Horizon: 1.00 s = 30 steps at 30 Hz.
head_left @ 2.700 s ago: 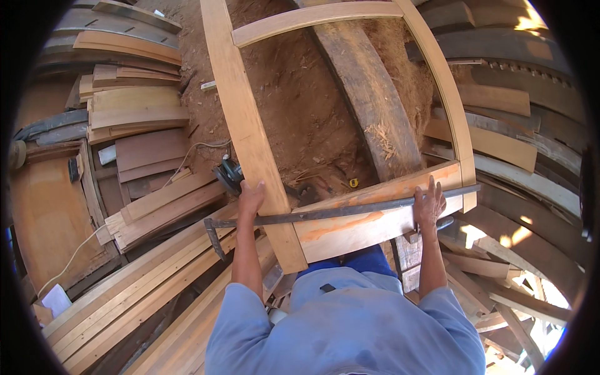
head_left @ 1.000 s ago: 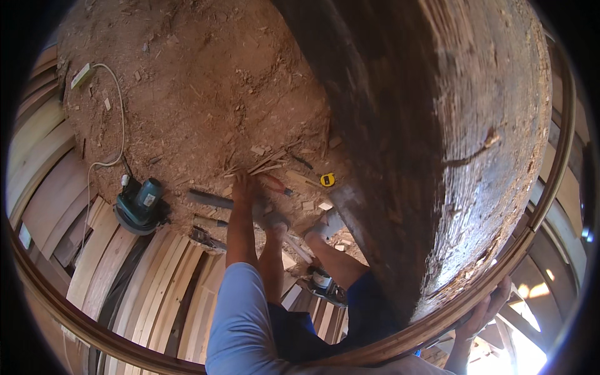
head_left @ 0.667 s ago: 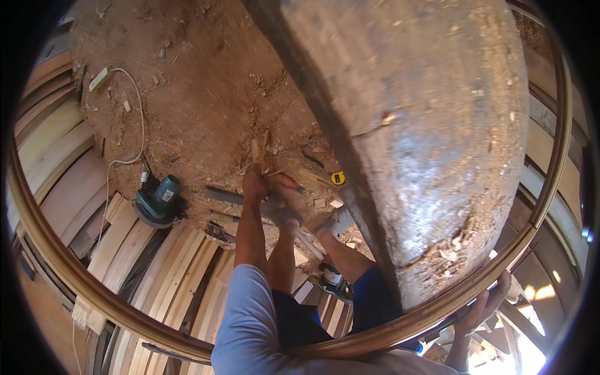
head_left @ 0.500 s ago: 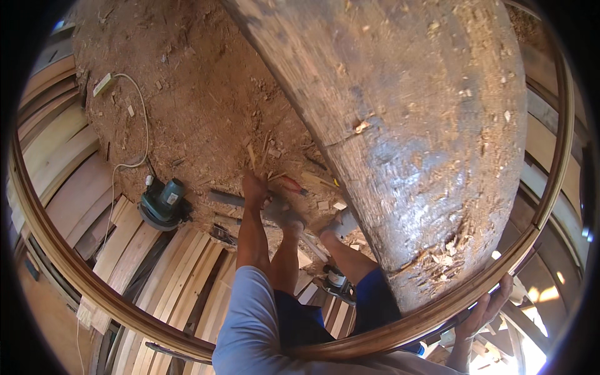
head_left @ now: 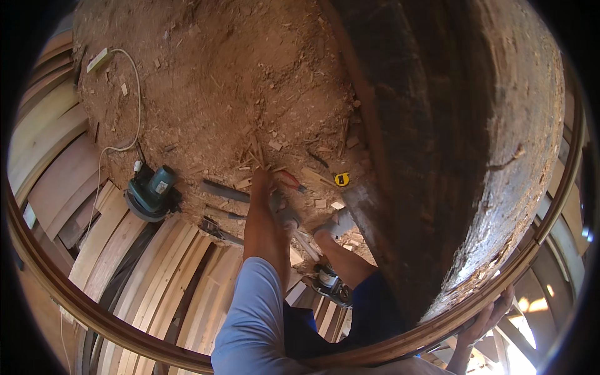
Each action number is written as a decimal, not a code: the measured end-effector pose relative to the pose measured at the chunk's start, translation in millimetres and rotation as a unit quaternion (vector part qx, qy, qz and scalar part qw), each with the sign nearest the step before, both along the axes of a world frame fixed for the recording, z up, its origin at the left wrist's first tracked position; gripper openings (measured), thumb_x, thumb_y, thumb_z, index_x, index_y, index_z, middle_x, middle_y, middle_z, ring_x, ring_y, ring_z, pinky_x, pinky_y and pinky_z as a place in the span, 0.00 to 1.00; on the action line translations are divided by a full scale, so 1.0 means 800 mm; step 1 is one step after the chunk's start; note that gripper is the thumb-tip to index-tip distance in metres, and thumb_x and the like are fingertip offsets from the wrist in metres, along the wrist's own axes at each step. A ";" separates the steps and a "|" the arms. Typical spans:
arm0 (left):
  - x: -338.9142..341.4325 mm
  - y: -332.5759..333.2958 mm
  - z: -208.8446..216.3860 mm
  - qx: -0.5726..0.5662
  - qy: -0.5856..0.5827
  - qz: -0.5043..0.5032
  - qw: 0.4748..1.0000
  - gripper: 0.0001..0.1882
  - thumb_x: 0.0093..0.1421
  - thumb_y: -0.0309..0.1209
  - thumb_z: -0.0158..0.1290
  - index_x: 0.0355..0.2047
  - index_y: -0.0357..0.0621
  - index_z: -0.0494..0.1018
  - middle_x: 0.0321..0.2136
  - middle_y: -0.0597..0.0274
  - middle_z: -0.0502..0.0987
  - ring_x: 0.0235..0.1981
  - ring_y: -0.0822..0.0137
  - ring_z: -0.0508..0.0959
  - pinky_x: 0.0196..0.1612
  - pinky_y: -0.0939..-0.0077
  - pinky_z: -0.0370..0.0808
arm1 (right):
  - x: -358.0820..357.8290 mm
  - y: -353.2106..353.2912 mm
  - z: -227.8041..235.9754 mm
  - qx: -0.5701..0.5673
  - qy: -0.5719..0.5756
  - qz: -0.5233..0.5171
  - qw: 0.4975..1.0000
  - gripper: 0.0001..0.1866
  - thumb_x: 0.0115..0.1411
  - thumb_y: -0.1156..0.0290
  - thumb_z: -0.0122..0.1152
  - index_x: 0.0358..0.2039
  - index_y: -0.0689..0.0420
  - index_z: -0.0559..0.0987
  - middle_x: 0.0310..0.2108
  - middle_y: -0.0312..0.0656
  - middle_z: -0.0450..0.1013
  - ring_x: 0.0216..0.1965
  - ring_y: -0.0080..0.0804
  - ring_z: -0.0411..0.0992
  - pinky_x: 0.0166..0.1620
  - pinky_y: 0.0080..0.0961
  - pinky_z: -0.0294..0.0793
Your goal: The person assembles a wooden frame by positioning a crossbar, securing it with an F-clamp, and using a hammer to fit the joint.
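My left hand [head_left: 262, 181] reaches down to the dirt floor among thin wood slivers [head_left: 255, 153]; its fingers are hidden, so what it holds, if anything, does not show. Close to its right lies a tool with red handles [head_left: 289, 180], probably pliers, and farther right a yellow tape measure [head_left: 342, 179]. At the lower right my right hand [head_left: 489, 315] is closed against the outer side of a long wooden moulding [head_left: 147, 340], partly hidden by it. The moulding crosses in front of my body, its line bent by the lens.
A huge timber [head_left: 425, 125] with a dark side face stands at my right. A green power tool [head_left: 153, 190] sits at left near a corded socket block [head_left: 99, 60]. Another power tool [head_left: 331, 284] lies between my legs. Stacked boards [head_left: 169, 281] fill the left side.
My view has shifted, so the timber appears farther right and shows its dark side face. The tape measure has come fully into sight. My left hand remains low among the slivers.
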<state>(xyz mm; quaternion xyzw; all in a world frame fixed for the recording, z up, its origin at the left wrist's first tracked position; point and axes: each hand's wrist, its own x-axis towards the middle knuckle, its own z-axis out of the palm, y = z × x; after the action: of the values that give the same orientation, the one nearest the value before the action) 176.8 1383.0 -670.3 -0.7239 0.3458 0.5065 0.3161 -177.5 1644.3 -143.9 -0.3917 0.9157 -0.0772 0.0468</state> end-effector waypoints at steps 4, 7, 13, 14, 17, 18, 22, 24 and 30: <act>-0.055 0.057 -0.034 -0.065 0.036 0.269 0.960 0.20 0.60 0.35 0.54 0.48 0.33 0.73 0.34 0.43 0.78 0.32 0.56 0.81 0.31 0.62 0.77 | 0.006 0.007 0.013 -0.050 -0.076 -0.196 0.976 0.31 0.68 0.58 0.36 0.64 0.68 0.59 0.60 0.53 0.59 0.60 0.41 0.59 0.63 0.39 0.57; -0.005 0.067 -0.055 -0.156 0.008 0.150 0.976 0.20 0.61 0.36 0.54 0.47 0.31 0.73 0.32 0.42 0.79 0.30 0.54 0.81 0.28 0.61 0.76 | 0.006 -0.008 -0.002 -0.007 -0.022 -0.018 1.000 0.32 0.68 0.56 0.36 0.63 0.68 0.60 0.60 0.52 0.59 0.59 0.41 0.60 0.62 0.38 0.57; 0.012 0.084 -0.025 -0.277 0.050 0.076 0.957 0.23 0.58 0.39 0.55 0.45 0.30 0.75 0.34 0.40 0.80 0.36 0.51 0.82 0.33 0.60 0.77 | -0.006 0.020 0.021 -0.002 -0.073 -0.182 0.981 0.31 0.67 0.56 0.41 0.62 0.67 0.61 0.59 0.51 0.60 0.60 0.42 0.59 0.64 0.38 0.54; -0.023 0.097 -0.005 -0.295 -0.002 0.139 0.945 0.23 0.57 0.40 0.55 0.44 0.30 0.76 0.35 0.40 0.80 0.37 0.51 0.82 0.34 0.60 0.77 | -0.011 0.027 0.028 0.035 -0.063 -0.167 0.983 0.31 0.67 0.56 0.43 0.62 0.67 0.62 0.59 0.51 0.60 0.60 0.42 0.59 0.64 0.38 0.53; -0.036 0.069 0.060 -0.306 -0.010 0.200 0.931 0.24 0.56 0.42 0.56 0.44 0.31 0.76 0.38 0.42 0.81 0.38 0.50 0.82 0.38 0.58 0.77 | -0.014 0.022 0.020 -0.063 -0.080 -0.176 0.979 0.26 0.63 0.63 0.46 0.58 0.66 0.65 0.55 0.51 0.62 0.59 0.44 0.59 0.63 0.41 0.54; -0.020 0.055 0.082 -0.304 0.007 0.198 0.932 0.25 0.56 0.42 0.56 0.44 0.31 0.76 0.39 0.43 0.81 0.38 0.49 0.82 0.39 0.57 0.77 | -0.013 0.012 0.019 -0.071 -0.064 -0.153 0.984 0.24 0.61 0.66 0.46 0.55 0.66 0.67 0.53 0.52 0.62 0.57 0.46 0.59 0.61 0.42 0.55; 0.012 0.003 0.184 -0.176 0.090 0.129 0.972 0.20 0.56 0.36 0.56 0.43 0.33 0.77 0.32 0.50 0.80 0.34 0.53 0.81 0.34 0.58 0.76 | -0.010 -0.003 0.041 -0.036 -0.047 -0.109 0.992 0.25 0.60 0.65 0.47 0.56 0.63 0.69 0.55 0.54 0.64 0.58 0.52 0.58 0.62 0.48 0.50; -0.028 0.016 0.264 -0.121 0.141 0.158 0.970 0.13 0.55 0.33 0.55 0.37 0.36 0.77 0.23 0.56 0.77 0.26 0.55 0.78 0.26 0.58 0.74 | -0.012 0.009 0.046 -0.014 -0.010 -0.092 0.996 0.27 0.61 0.59 0.46 0.57 0.61 0.68 0.54 0.53 0.64 0.58 0.52 0.59 0.61 0.50 0.49; -0.103 -0.022 0.647 -0.020 0.216 -0.043 0.975 0.09 0.56 0.34 0.55 0.25 0.43 0.73 0.14 0.63 0.71 0.13 0.69 0.69 0.15 0.71 0.65 | -0.008 0.024 0.063 -0.021 -0.015 -0.116 0.993 0.29 0.58 0.58 0.46 0.58 0.57 0.67 0.53 0.52 0.64 0.53 0.53 0.60 0.58 0.53 0.49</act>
<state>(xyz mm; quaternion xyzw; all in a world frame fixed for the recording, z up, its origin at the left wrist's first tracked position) 94.6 1365.2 -152.8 -0.5880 0.4469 0.6297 0.2410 -184.1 1663.2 -93.4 -0.2821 0.9525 -0.1067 0.0428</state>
